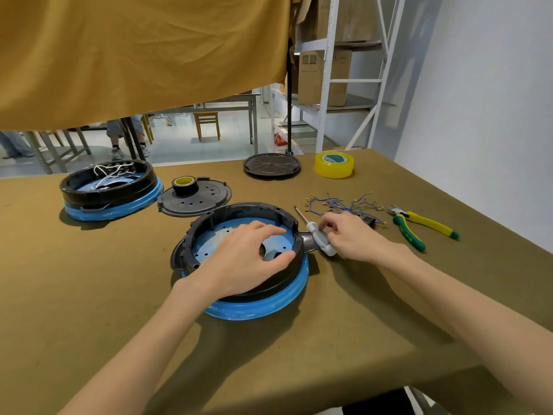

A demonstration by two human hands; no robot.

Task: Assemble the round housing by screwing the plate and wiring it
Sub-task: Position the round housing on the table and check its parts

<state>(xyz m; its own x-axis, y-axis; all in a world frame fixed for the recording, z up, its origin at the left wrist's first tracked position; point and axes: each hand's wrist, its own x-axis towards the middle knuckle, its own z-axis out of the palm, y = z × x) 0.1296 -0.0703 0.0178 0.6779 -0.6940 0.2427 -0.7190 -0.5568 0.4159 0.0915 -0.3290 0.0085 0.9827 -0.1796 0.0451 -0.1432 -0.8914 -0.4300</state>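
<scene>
The round housing (248, 283), black above a blue ring, sits on the olive counter (89, 295) right in front of me, with a pale blue perforated plate (236, 227) lying inside it. My left hand (242, 259) lies over the plate with fingers spread and fairly straight, the thumb resting on the black rim at the near right; it grips nothing. My right hand (350, 236) curls its fingers around the grey handle of a screwdriver (317, 235), which lies just beside the housing's right edge with its shaft pointing away from me. Just beyond that hand is a tangle of blue wires (344, 203) with brass terminals, and to the right lie yellow-green pliers (419, 224). Far left stands a 2nd housing (110, 190) holding white wires. Between the 2 housings lies a black lid (197, 199) carrying a roll of black tape (184, 184). Near the far edge sit another black disc (271, 166) and a yellow tape roll (334, 164).
</scene>
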